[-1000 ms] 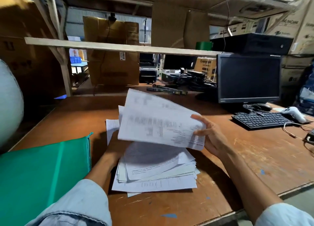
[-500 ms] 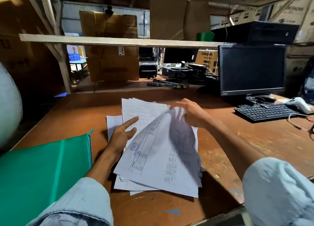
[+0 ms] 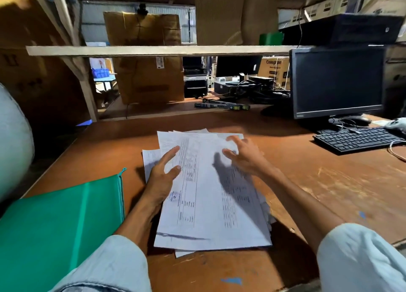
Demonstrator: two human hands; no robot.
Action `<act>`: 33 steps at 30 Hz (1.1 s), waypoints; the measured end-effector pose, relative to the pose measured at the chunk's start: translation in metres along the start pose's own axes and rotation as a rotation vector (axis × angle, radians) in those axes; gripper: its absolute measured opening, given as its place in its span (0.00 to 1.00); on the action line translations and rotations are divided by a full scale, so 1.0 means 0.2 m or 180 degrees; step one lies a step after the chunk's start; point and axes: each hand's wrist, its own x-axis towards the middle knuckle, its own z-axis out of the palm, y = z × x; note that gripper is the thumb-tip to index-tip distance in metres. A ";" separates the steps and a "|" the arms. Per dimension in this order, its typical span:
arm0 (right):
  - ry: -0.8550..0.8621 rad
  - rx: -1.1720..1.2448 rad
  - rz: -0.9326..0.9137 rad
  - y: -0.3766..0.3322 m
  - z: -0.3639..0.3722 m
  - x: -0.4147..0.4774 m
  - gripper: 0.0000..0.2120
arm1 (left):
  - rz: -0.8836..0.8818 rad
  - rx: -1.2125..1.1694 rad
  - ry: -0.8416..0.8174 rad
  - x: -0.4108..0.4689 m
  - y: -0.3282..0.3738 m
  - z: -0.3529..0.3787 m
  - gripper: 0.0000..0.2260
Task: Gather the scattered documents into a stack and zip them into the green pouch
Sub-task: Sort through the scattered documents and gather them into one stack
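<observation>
At the far left the green pouch (image 3: 61,221) lies flat on the table (image 3: 307,182), its zipper edge facing the papers. Beside it our left hand (image 3: 162,177) rests on the left edge of the documents (image 3: 211,203), fingers loose, gripping nothing. The sheets lie mid-table in a rough, fanned stack. Our right hand (image 3: 243,155) hovers over their upper right, fingers spread, holding nothing. Well to the right sits a keyboard (image 3: 356,139).

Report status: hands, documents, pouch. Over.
Both open: left hand on left edge of document pile, right hand spread over its far end. Pile ragged, outside the green pouch lying flat to its left. Nothing blocks the path.
</observation>
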 end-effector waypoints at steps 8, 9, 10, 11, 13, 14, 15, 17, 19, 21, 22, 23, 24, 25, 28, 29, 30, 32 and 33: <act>-0.0517 0.0829 0.0031 0.08 -0.03 -0.22 0.11 | 0.0151 0.0210 0.0199 -0.01 0.01 0.01 0.18; -0.0531 0.0852 -0.0047 0.07 -0.04 -0.24 0.08 | 0.0206 0.0195 0.0182 -0.02 0.02 0.00 0.17; -0.0465 0.0903 -0.0129 0.07 -0.04 -0.25 0.09 | 0.0250 0.0125 0.0148 -0.02 0.03 0.00 0.16; -0.0359 0.1074 -0.0160 0.07 -0.03 -0.26 0.11 | 0.0248 -0.0045 0.0075 -0.02 0.03 -0.01 0.15; -0.0153 0.1823 -0.0134 0.07 -0.05 -0.28 0.15 | 0.0026 -0.0513 -0.0236 -0.03 0.03 -0.04 0.23; -0.0149 0.2244 -0.0150 0.06 -0.06 -0.28 0.16 | -0.0124 -0.0696 -0.0451 -0.03 0.04 -0.05 0.28; -0.0212 0.2545 -0.0192 0.05 -0.07 -0.29 0.16 | -0.0243 -0.0827 -0.0656 -0.04 0.04 -0.05 0.32; -0.0422 0.2665 -0.0246 0.01 -0.08 -0.30 0.17 | -0.0340 -0.0808 -0.0888 -0.06 0.06 -0.06 0.35; -0.0428 0.2705 -0.0290 0.01 -0.06 -0.31 0.18 | -0.0318 -0.0661 -0.0952 -0.07 0.06 -0.07 0.37; -0.0310 0.2830 -0.0356 0.01 -0.05 -0.32 0.20 | -0.0507 -0.0661 -0.0938 -0.07 0.07 -0.07 0.35; -0.0340 0.2736 -0.0432 0.02 -0.05 -0.32 0.21 | -0.0626 -0.0588 -0.0927 -0.08 0.08 -0.06 0.33; -0.0438 0.2545 -0.0544 0.02 -0.05 -0.32 0.21 | -0.0707 -0.0402 -0.0919 -0.09 0.10 -0.04 0.31; -0.0540 0.2348 -0.0647 0.02 -0.04 -0.33 0.21 | -0.0754 -0.0217 -0.0884 -0.09 0.11 -0.02 0.29; -0.0599 0.2265 -0.0740 0.02 -0.04 -0.33 0.21 | -0.0780 -0.0171 -0.0811 -0.10 0.12 -0.01 0.28; -0.0520 0.2868 -0.0783 0.03 -0.04 -0.34 0.23 | -0.0712 -0.0454 -0.0635 -0.09 0.20 -0.06 0.30; -0.0463 0.3288 -0.0650 0.04 -0.05 -0.34 0.24 | -0.0586 -0.0485 -0.0577 -0.08 0.24 -0.10 0.31; -0.0339 0.3615 -0.0450 0.05 -0.06 -0.32 0.23 | -0.0430 -0.0481 -0.0539 -0.06 0.28 -0.15 0.33; 0.0099 0.3404 -0.0051 0.07 -0.04 -0.28 0.17 | -0.0151 -0.0379 -0.0407 -0.03 0.36 -0.27 0.34; 0.0313 0.2764 0.0067 0.08 -0.01 -0.25 0.15 | -0.0090 -0.0353 -0.0296 -0.03 0.38 -0.33 0.33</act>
